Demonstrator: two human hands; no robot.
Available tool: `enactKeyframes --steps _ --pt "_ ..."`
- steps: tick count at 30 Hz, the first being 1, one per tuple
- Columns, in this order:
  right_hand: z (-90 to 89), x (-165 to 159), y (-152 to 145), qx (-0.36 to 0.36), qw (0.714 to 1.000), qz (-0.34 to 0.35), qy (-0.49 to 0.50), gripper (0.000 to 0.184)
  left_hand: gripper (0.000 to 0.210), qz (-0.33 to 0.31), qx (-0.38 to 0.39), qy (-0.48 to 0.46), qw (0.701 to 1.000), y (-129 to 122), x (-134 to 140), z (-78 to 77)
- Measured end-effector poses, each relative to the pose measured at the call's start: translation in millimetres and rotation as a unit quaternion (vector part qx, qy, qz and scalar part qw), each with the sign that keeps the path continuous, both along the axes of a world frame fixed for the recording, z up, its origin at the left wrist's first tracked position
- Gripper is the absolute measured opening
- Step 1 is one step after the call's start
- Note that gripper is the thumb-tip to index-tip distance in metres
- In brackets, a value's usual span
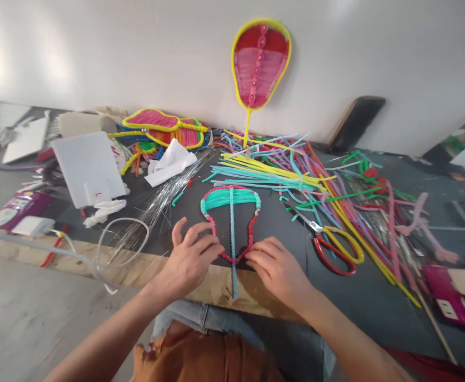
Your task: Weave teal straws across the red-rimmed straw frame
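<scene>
A small fan-shaped pipe-cleaner frame [250,231] lies on the dark tabletop in front of me. Its outline is twisted red and pink, with turquoise rows filling the top and a light blue stem down the middle, past the lower rim. My left hand [192,254] pinches the frame's lower left edge, its outer fingers raised. At the lower right edge, the fingers of my right hand [278,268] are closed on the rim; the fingertips are partly hidden. Red-and-yellow-handled scissors [331,241] lie to the right, blades slightly apart.
Behind the frame spread loose pipe cleaners [264,170] in many colours. A finished pink fan with yellow rim [262,63] stands upright against the white wall. Thin wires [164,193], a white cable [101,239], a white card [87,167] and purple boxes [21,209] lie around.
</scene>
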State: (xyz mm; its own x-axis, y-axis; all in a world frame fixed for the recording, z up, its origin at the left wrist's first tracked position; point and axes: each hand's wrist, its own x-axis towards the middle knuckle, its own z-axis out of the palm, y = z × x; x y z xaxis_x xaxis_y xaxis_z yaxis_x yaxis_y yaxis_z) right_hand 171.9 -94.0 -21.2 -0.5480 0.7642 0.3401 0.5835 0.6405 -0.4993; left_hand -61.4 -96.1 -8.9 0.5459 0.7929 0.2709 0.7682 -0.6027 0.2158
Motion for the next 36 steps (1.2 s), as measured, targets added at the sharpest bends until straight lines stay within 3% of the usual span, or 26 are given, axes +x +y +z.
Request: enactKeyframes --steps 6,12,21,30,36 --pt "-2.1 -23 3 -0.011 0.996 0.015 -0.089 0.008 0.016 -0.027 0.004 0.005 1.000 -3 12 -3.5" --pt "-4.7 -26 12 -0.001 0.987 0.074 -0.145 0.017 0.020 -0.050 0.010 -0.011 0.999 5 19 -8.4" --pt "-9.9 -11 15 -0.002 0.996 0.073 -0.058 0.009 0.016 -0.031 -0.009 0.007 0.999 1 19 -3.2" --pt "-9.1 -20 15 0.065 0.981 0.116 -0.139 0.017 0.025 -0.030 -0.010 -0.018 0.999 6 24 -10.2" --pt "-12.7 -17 18 0.060 0.985 0.121 -0.109 0.018 0.023 -0.032 0.002 -0.030 0.999 6 24 -11.6"
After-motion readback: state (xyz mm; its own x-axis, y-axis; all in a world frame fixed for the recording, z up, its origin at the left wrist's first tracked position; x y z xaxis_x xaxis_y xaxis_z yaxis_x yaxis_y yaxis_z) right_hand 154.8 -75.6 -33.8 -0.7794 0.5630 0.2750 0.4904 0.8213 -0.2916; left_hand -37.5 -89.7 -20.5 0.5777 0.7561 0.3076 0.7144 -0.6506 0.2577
